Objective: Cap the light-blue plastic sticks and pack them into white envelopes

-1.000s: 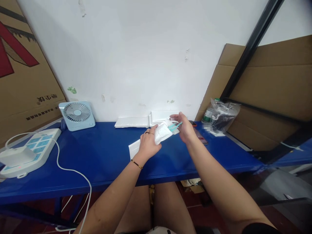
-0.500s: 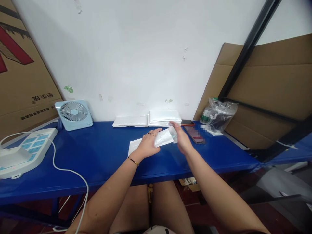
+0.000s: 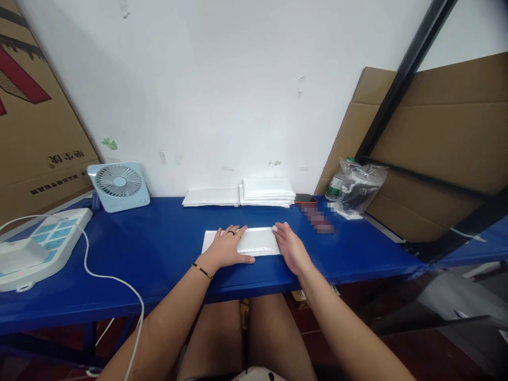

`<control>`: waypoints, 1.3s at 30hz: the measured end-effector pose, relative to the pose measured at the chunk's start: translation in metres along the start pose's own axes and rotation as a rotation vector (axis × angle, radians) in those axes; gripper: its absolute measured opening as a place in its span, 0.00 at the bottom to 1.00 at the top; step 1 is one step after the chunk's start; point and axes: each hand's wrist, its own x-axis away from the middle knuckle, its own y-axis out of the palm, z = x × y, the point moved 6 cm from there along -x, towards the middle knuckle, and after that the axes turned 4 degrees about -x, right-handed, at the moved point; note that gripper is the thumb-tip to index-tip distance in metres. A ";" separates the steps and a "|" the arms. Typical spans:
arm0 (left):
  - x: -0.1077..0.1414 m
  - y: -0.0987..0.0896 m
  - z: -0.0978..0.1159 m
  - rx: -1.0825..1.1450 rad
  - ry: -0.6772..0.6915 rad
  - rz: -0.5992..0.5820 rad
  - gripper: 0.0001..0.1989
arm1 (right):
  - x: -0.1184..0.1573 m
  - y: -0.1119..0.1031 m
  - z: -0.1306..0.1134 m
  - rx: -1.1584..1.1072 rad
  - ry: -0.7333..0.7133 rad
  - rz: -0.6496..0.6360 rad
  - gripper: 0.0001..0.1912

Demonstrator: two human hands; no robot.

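Observation:
A flat white padded envelope lies lengthwise on the blue table in front of me. Across its left part rests my left hand, open, fingers spread and thumb along the near edge. My right hand stands at the envelope's right end, its fingers stretched out and touching that end. Behind the envelope, two stacks of similar white envelopes lie by the wall: a lower left stack and a higher right stack.
On the left stand a light blue fan and a white power strip with a trailing white cable. To the right lie a phone, a bottle and a clear plastic bag. Cardboard leans behind a black post.
The white envelope has come down from a raised, tilted position to lie flat on the table. My left hand has moved slightly left and down; my right hand has lowered beside its right end.

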 end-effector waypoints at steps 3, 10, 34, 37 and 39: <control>-0.002 0.002 -0.001 0.005 0.004 0.034 0.53 | -0.001 0.012 0.009 -0.069 0.042 0.026 0.21; -0.002 0.001 -0.001 0.014 0.055 0.075 0.51 | -0.001 0.018 0.002 0.127 -0.088 -0.046 0.16; 0.094 -0.040 0.012 0.304 0.144 0.195 0.19 | 0.122 0.072 0.005 1.310 -0.906 -0.860 0.11; 0.119 -0.029 0.025 0.326 0.181 0.220 0.27 | 0.114 0.059 0.000 1.215 -0.810 -0.796 0.23; 0.127 -0.019 0.030 0.286 0.190 0.267 0.27 | 0.106 0.047 -0.002 1.171 -0.775 -0.785 0.18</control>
